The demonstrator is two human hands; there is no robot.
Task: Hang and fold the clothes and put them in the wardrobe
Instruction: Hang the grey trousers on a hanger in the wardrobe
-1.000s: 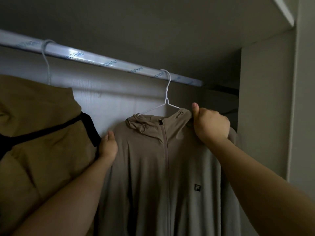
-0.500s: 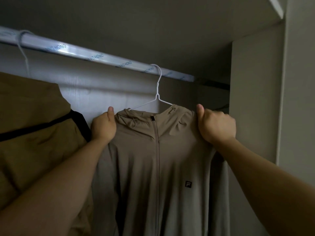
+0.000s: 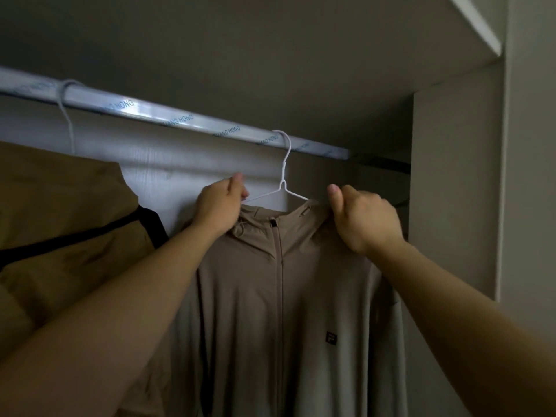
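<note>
A beige zip-up hooded jacket (image 3: 255, 296) hangs on a white wire hanger (image 3: 284, 176), whose hook sits over the wardrobe rail (image 3: 180, 118). My left hand (image 3: 219, 206) is closed on the hood and the hanger's left arm at the collar. My right hand (image 3: 364, 218) pinches the jacket's right shoulder near the collar. The zip is closed and a small dark logo shows on the chest.
A mustard-brown jacket with black trim (image 3: 60, 236) hangs at the left on its own hanger hook (image 3: 64, 109). The wardrobe's side panel (image 3: 451, 191) stands close on the right, and a shelf underside (image 3: 240, 55) spans above the rail.
My left hand has climbed from the jacket's left shoulder up to the hood and hanger arm. My right hand stays on the right shoulder. The jacket still hangs from the rail.
</note>
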